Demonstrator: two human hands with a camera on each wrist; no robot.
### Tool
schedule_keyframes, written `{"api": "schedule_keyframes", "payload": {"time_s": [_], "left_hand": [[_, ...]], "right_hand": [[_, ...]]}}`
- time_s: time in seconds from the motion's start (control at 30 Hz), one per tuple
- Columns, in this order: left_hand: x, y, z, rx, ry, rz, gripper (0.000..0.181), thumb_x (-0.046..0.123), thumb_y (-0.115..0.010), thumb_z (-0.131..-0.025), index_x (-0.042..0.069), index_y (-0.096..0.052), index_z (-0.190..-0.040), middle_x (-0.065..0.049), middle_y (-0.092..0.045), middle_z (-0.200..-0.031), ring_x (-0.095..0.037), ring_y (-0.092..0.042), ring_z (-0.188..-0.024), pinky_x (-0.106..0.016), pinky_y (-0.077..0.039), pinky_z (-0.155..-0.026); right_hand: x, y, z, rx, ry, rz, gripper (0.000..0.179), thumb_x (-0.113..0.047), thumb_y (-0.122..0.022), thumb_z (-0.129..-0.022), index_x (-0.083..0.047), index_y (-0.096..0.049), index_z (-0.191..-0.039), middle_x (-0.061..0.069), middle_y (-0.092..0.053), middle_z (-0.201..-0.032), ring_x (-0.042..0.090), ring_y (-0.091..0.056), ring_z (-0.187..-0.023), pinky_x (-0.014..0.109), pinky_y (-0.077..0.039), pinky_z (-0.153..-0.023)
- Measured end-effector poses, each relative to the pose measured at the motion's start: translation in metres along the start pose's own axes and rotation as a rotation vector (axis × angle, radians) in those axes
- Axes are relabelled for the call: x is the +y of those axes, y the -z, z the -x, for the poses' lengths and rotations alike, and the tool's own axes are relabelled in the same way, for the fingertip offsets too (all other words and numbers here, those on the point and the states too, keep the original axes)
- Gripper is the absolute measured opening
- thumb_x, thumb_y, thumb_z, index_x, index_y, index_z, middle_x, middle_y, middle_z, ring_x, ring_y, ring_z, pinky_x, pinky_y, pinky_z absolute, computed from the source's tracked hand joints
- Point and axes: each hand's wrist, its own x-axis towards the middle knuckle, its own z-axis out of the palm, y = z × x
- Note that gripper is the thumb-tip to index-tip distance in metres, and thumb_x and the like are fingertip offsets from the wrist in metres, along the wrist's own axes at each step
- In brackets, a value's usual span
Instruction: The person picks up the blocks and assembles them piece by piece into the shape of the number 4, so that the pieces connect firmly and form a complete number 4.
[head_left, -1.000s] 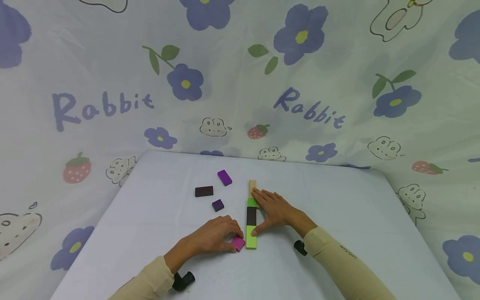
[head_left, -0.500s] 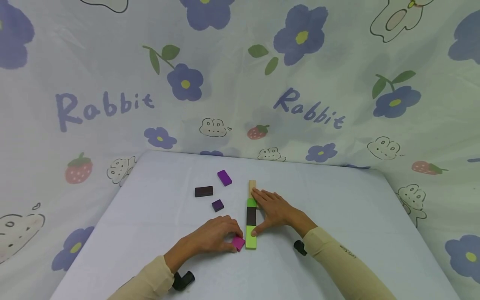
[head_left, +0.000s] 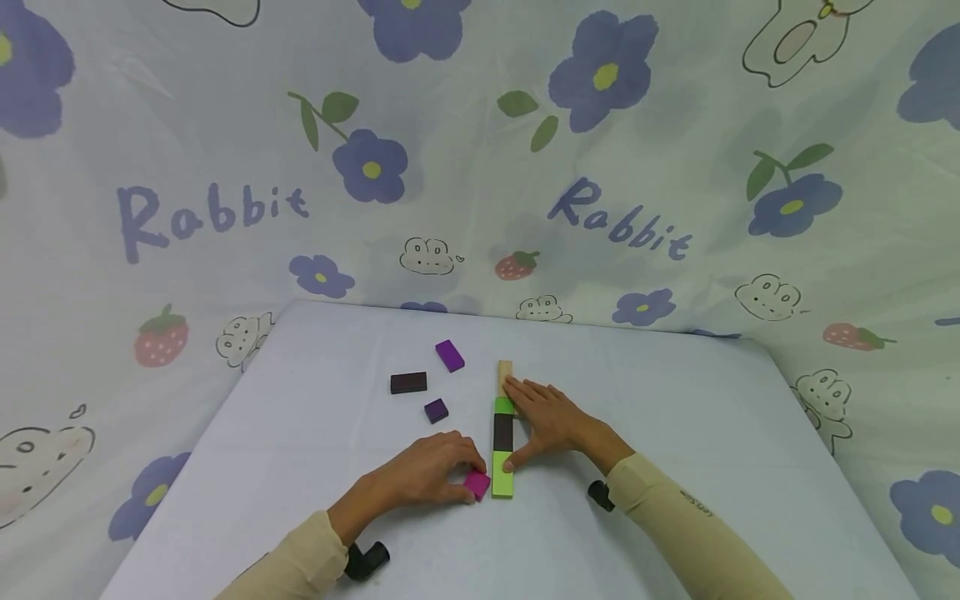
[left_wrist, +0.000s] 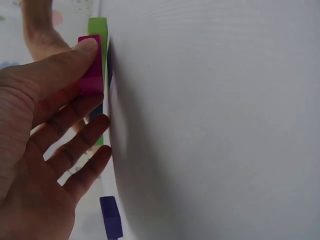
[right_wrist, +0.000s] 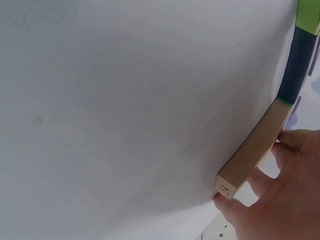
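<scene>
My left hand [head_left: 422, 472] pinches a small magenta block [head_left: 477, 485] between thumb and fingers, just left of a line of blocks. In the left wrist view the thumb lies on the top end of that magenta block [left_wrist: 91, 84], and the other fingers are spread. The line runs away from me: a lime block [head_left: 502, 483], a dark brown block [head_left: 503, 433], a green block [head_left: 503, 406] and a plain wooden block [head_left: 505, 368]. Stretched along its right side, my right hand [head_left: 557, 425] touches the lime block with its thumb and the wooden one with its fingertips.
Left of the line lie a purple block [head_left: 450, 356], a dark brown ribbed block [head_left: 408, 383] and a small dark purple block [head_left: 436, 410]. The white table [head_left: 645, 375] meets a printed cloth backdrop [head_left: 465, 167]. Black devices sit below both wrists.
</scene>
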Motion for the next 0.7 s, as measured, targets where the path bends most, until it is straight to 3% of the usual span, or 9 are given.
{"api": "schedule_keyframes", "payload": {"time_s": [0.23,0.7], "left_hand": [[-0.0002,0.0026,-0.0011,-0.01,0.021,0.033,0.032,0.032,-0.081,-0.087,0.021,-0.074,-0.116,0.016,-0.063,-0.106,-0.003,-0.057,-0.099,-0.029,-0.052,-0.092],[-0.0025,0.0035,-0.0057,0.025,0.003,0.031,0.03,0.031,-0.08,-0.088,0.02,-0.073,-0.114,0.015,-0.062,-0.102,-0.003,-0.056,-0.09,-0.026,-0.051,-0.083]], "right_hand": [[0.0019,-0.0013,-0.0009,0.001,0.004,0.001,0.134,-0.08,-0.076,-0.064,-0.016,-0.014,-0.164,-0.001,-0.013,-0.169,0.029,-0.017,-0.153,0.058,-0.018,-0.12],[0.0033,-0.006,-0.0016,0.018,0.001,0.0,0.134,-0.081,-0.075,-0.064,-0.017,-0.013,-0.164,-0.001,-0.013,-0.169,0.03,-0.017,-0.153,0.058,-0.017,-0.12]]}}
